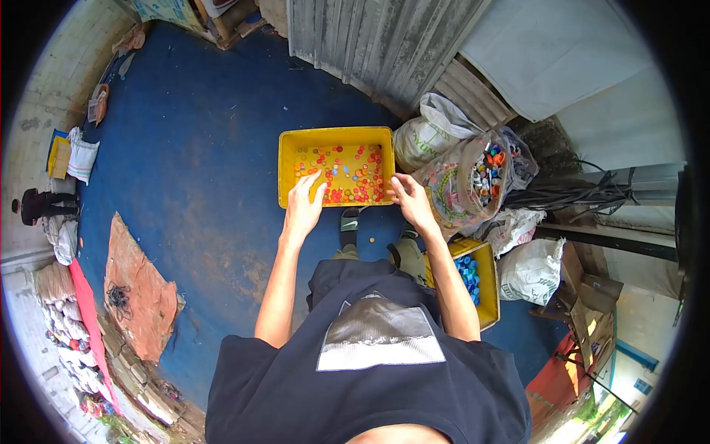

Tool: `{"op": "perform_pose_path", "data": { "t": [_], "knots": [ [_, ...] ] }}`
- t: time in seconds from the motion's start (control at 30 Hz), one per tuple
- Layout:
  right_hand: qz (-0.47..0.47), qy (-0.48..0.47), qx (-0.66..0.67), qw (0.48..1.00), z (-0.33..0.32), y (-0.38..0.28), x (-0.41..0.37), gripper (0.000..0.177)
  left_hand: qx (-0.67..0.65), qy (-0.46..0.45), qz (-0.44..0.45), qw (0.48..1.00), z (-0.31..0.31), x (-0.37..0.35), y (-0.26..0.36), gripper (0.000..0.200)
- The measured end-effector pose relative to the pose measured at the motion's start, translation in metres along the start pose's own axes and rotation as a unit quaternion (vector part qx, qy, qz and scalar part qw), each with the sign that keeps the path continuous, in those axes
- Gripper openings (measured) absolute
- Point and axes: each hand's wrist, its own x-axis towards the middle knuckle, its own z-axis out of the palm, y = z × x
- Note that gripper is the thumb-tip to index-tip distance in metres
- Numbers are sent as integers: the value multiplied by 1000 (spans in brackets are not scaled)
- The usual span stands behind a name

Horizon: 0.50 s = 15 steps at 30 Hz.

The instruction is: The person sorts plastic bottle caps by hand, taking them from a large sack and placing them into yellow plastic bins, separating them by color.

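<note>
A yellow plastic tub (pixel 336 138) stands on the floor in front of me. Many small bottle caps (pixel 359 194), mostly red and orange with a few blue ones, lie loose across its bottom. My left hand (pixel 305 203) is over the tub's near left part, thumb and fingers apart, with nothing seen in it. At the near right corner is my right hand (pixel 411 200), its fingers loosely bent and apart beside the rim. Whether those fingertips touch the rim is hard to tell.
Right of the tub stand a white sack (pixel 425 140) and a large bag (pixel 451 192) with mixed caps showing. A second yellow tub (pixel 488 314) with blue caps is by my right arm. Blue sheeting (pixel 192 133) covers the floor. A person (pixel 44 206) stands far left.
</note>
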Motion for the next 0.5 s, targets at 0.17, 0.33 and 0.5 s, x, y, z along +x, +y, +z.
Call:
{"op": "perform_pose_path", "data": {
  "t": [0.17,0.33,0.5],
  "knots": [
    [86,64,50,993,-81,65,-32,50,27,-77,-14,997,35,0,5,34],
    [162,118,96,975,-143,133,-63,47,126,-207,-15,970,100,1,15,30],
    [209,165,146,953,-198,177,-59,44,167,-354,-28,920,205,13,71,31]
  ]
}}
